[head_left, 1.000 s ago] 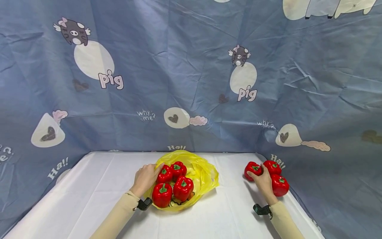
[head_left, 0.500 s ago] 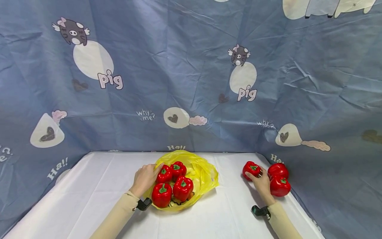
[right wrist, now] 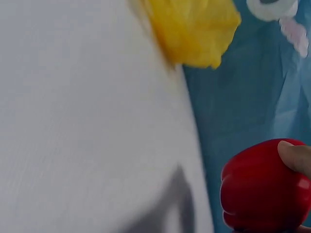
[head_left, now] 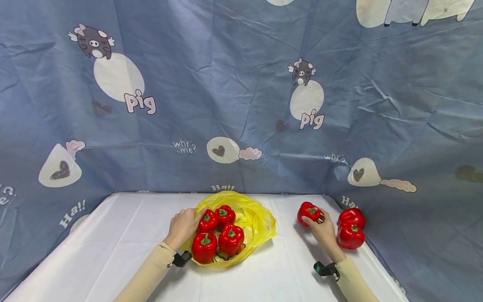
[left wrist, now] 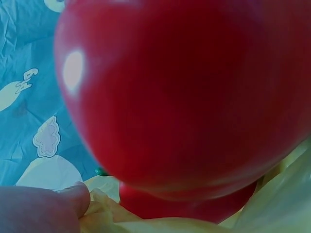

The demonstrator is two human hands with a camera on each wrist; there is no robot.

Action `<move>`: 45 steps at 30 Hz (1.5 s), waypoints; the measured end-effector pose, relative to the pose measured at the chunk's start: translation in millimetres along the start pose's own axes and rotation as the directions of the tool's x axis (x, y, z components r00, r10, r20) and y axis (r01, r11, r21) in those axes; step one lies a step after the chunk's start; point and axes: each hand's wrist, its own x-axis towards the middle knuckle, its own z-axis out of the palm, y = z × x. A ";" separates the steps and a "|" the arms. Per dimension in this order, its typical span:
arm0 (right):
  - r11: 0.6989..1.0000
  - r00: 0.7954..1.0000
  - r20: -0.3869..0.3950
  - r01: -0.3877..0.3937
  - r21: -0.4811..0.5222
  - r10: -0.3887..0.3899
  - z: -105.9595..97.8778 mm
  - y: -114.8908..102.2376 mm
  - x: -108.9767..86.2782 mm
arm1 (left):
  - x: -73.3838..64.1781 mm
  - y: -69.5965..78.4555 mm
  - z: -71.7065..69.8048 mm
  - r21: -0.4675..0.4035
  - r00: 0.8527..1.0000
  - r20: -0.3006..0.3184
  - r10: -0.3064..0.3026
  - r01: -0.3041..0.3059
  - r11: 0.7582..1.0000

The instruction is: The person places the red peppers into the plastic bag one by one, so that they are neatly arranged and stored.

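Note:
My left hand (head_left: 183, 227) grips the left rim of an open yellow plastic bag (head_left: 260, 228); in the left wrist view its thumb (left wrist: 73, 198) lies against the yellow film. Several red bell peppers (head_left: 231, 240) with green stems sit inside the bag, and one red bell pepper (left wrist: 180, 102) fills most of that view. To the right, my right hand (head_left: 325, 231) holds another red bell pepper (head_left: 307, 213) between thumb and fingers. The right wrist view shows this held pepper (right wrist: 262, 189) above the table, the thumb on its side.
Two more red bell peppers, a front one (head_left: 350, 236) and a back one (head_left: 351, 217), stand at the table's right edge beside the right hand. A white cloth covers the table (head_left: 279, 272). Behind and at the sides hangs a blue printed curtain (head_left: 241, 96).
My right hand has carried its pepper left, away from the other two on the right. Those two shifted slightly as it left. The left hand has stayed at the bag's rim.

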 end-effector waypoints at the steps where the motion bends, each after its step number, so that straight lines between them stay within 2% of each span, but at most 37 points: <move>1: 1.000 1.000 0.010 0.004 0.016 -0.004 1.3 -4.6 -1.9 | -0.2 -0.4 0.3 0.000 1.000 -0.001 0.002 -0.002 1.000; 7: 0.996 0.997 0.053 0.054 0.077 -0.058 9.4 -30.5 -11.5 | -0.4 -1.5 1.4 -0.001 1.000 -0.010 0.009 -0.009 1.000; 14: 0.987 0.987 0.090 0.128 0.095 -0.136 24.7 -57.9 -22.1 | -0.2 -1.8 2.1 -0.002 1.000 -0.011 0.015 -0.015 1.000; 23: 0.976 0.957 0.210 0.179 0.124 -0.202 61.1 -83.8 -32.6 | -0.1 -2.7 1.4 -0.015 1.000 -0.008 0.017 -0.017 1.000; 31: 0.961 0.914 0.313 0.210 0.180 -0.258 101.2 -88.5 -35.8 | -1.0 -1.4 0.8 -0.008 1.000 -0.018 0.020 -0.020 1.000; 37: 0.961 0.882 0.383 0.231 0.154 -0.274 131.2 -82.3 -34.7 | -1.5 -1.3 1.6 -0.012 1.000 -0.015 0.023 -0.023 1.000; 40: 0.965 0.876 0.405 0.228 0.129 -0.261 142.3 -80.0 -33.3 | -1.4 -1.6 1.8 -0.014 1.000 -0.015 0.019 -0.019 1.000; 45: 0.968 0.880 0.405 0.228 0.099 -0.249 156.1 -76.3 -29.2 | -1.7 -1.1 1.5 -0.024 1.000 -0.021 0.022 -0.023 0.999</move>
